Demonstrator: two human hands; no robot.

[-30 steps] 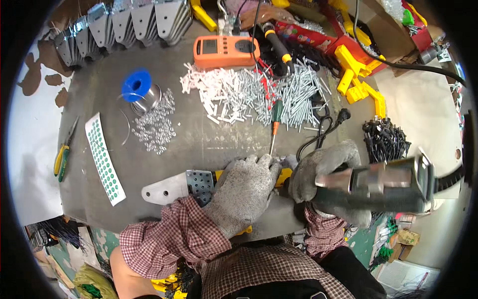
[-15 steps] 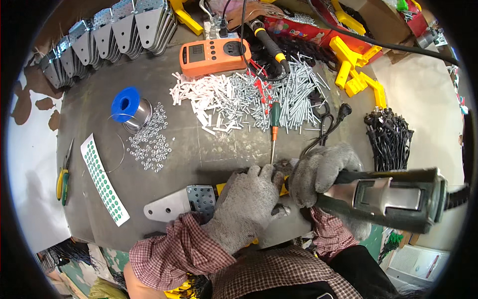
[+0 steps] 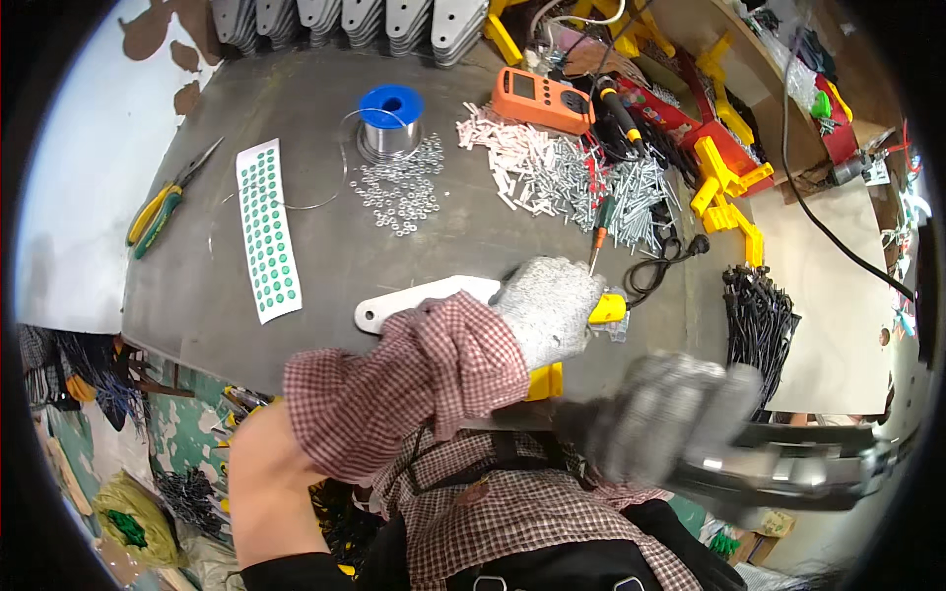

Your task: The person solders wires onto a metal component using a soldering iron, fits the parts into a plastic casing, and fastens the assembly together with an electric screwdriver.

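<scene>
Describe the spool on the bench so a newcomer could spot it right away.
Start at the grey bench and look to its far side, left of the orange meter. The spool stands beside a scatter of small washers; it alone has a round blue top with shiny wire wound below.

white metal plate (image 3: 414, 298) lies flat under yellow clamp (image 3: 608, 308).

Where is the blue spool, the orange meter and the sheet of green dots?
blue spool (image 3: 390, 105), head view, on its blue top rim.
orange meter (image 3: 541, 100), head view, on the middle of its case.
sheet of green dots (image 3: 266, 229), head view, on the middle of the strip.
</scene>
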